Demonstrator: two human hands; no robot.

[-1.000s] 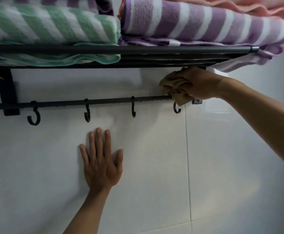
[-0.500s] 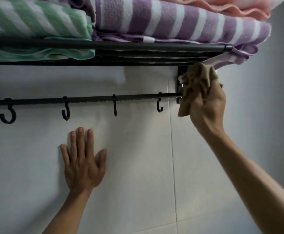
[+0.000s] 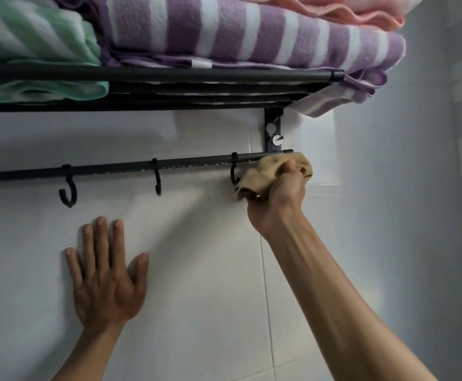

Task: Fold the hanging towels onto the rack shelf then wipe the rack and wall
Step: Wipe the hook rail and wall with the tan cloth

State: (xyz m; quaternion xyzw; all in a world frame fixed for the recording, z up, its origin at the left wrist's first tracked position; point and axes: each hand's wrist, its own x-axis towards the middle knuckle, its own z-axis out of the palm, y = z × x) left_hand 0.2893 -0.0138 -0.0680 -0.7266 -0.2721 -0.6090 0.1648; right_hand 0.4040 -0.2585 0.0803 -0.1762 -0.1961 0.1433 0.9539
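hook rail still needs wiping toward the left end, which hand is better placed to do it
Right. The right hand already grips the tan cloth against the hook rail at its right end, so it can likely slide leftward. The left hand lies flat on the wall below, holding nothing.

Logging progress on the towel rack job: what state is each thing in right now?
Green towel: folded, on the shelf.
Purple towel: folded on the shelf, one corner hanging off the right end.
Pink towel: lying on the purple towel.
Cloth: bunched, pressed to the hook bar.
Right hand: grips the cloth.
Left hand: flat on the wall.
Hooks: bare.
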